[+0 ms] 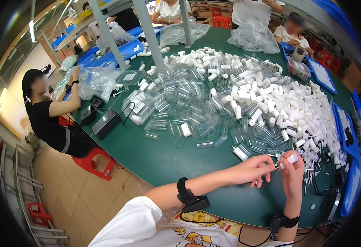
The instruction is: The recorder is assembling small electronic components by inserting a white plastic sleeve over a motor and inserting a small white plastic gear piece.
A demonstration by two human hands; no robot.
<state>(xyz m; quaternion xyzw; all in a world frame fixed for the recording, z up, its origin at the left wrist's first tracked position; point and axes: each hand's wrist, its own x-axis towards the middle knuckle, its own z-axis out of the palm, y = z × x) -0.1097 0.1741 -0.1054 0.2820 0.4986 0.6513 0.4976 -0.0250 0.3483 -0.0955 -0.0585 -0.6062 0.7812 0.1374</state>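
My right hand (pixel 292 171) is closed round a white cylindrical cap (pixel 289 161), held above the table's near right part. My left hand (pixel 252 170) meets it from the left, thumb and forefinger pinching a thin white stem (pixel 276 166) at the cap's end. Whether the stem sits inside the cap cannot be made out. Just beyond my left hand lies a clear tube with a white cap (pixel 240 153). Past both hands spreads a large heap of loose white caps (pixel 267 96) and clear tubes (pixel 188 99). Small white stems (pixel 310 171) lie scattered right of my right hand.
The green table (pixel 147 148) carries a black box-shaped device (pixel 106 124) and clear plastic containers (pixel 141 105) at left. Blue trays (pixel 345 127) line the right edge, near black cables (pixel 318 185). A co-worker (pixel 44 111) sits at left by a red stool (pixel 96 164); others work across the table.
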